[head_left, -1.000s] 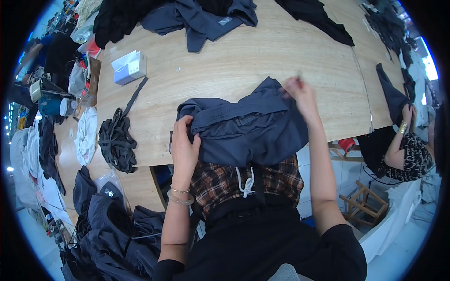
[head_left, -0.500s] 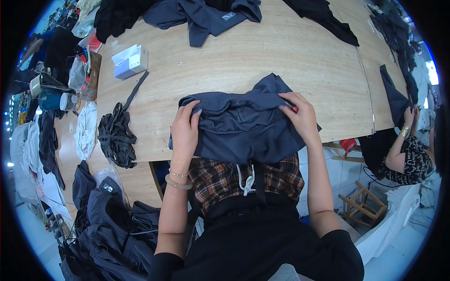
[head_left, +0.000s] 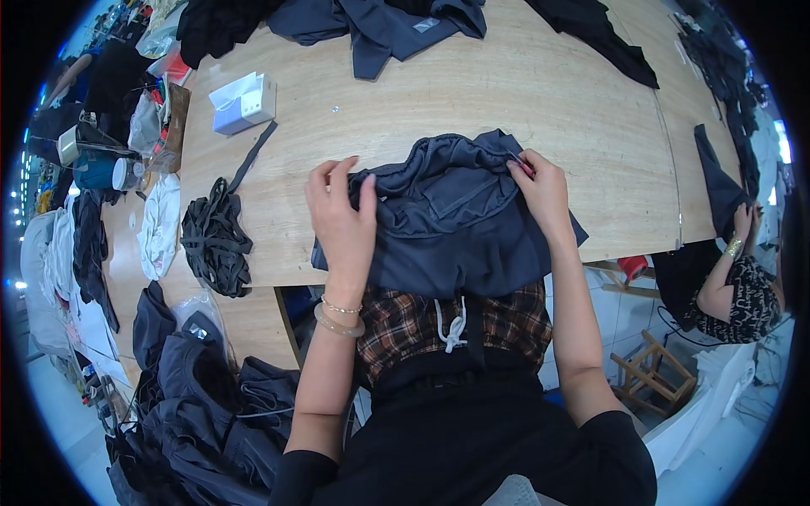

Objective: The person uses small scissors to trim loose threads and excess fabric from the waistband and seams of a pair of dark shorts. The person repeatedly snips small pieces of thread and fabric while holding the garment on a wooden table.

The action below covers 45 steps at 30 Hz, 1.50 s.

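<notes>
A dark blue-grey garment with a gathered, elastic-looking waistband lies at the table's near edge, partly over my lap. The waistband opening faces up, and a stitched patch shows inside. My left hand is at the left end of the waistband, thumb and fingers apart, with no fabric visibly pinched. At the right end, my right hand is closed on the waistband edge. A small red and dark object shows at its fingertips; its kind is too small to make out.
Left on the wooden table are a tissue box and a bundle of dark straps. More dark garments lie at the far edge. Dark clothes are heaped lower left. A co-worker's arm and a wooden stool are right.
My left hand has let go of the waistband and lifted, its fingers spreading. My right hand has shifted slightly up. The waistband has gone from folded over to an open, rounded shape.
</notes>
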Motion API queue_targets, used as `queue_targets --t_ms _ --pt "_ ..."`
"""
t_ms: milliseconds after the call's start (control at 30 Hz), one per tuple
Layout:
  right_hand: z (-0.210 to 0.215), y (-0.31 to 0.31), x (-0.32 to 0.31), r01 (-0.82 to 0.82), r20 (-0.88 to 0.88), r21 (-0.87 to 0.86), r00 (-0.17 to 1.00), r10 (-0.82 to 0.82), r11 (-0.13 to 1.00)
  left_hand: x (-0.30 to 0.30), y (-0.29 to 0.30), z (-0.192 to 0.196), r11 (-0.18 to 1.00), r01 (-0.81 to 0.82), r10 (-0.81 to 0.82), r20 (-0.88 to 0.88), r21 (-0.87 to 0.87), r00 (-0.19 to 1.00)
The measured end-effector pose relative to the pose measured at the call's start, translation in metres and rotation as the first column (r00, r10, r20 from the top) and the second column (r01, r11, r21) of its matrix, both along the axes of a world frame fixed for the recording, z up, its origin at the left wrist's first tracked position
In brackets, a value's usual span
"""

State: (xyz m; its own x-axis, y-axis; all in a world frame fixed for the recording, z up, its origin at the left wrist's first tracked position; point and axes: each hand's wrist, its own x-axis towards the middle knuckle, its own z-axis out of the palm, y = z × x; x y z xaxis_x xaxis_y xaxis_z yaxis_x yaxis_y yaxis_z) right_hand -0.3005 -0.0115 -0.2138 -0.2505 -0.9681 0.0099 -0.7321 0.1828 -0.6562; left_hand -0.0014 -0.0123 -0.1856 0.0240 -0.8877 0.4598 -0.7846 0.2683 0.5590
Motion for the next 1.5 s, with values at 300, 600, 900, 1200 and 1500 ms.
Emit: queue_targets --t_ms 300,600,900,1200,1500 --pt "0.007 0.002 0.006 -0.015 0.031 0.008 0.999 0.015 1.000 -0.054 -0.028 -0.024 0.985 0.165 -0.165 0.002 -0.042 0.986" --pt "0.033 0.008 0.012 -0.051 0.068 0.005 0.996 0.050 0.999 -0.046 -0.044 -0.042 0.989 0.109 -0.097 -0.123 0.101 0.988" --pt "0.060 0.004 0.047 -0.051 0.281 -0.193 0.954 0.105 0.980 -0.047 -0.049 -0.024 0.976 0.219 -0.219 -0.025 -0.012 0.975" --pt "0.052 -0.002 0.065 -0.095 0.347 -0.114 0.929 0.129 0.989 -0.042 -0.050 -0.029 0.969 0.237 -0.237 -0.017 0.070 0.971" --pt "0.017 -0.018 0.096 -0.181 0.152 -0.138 0.968 0.202 0.974 -0.045 -0.071 -0.042 0.990 0.117 -0.116 -0.008 0.082 0.993"
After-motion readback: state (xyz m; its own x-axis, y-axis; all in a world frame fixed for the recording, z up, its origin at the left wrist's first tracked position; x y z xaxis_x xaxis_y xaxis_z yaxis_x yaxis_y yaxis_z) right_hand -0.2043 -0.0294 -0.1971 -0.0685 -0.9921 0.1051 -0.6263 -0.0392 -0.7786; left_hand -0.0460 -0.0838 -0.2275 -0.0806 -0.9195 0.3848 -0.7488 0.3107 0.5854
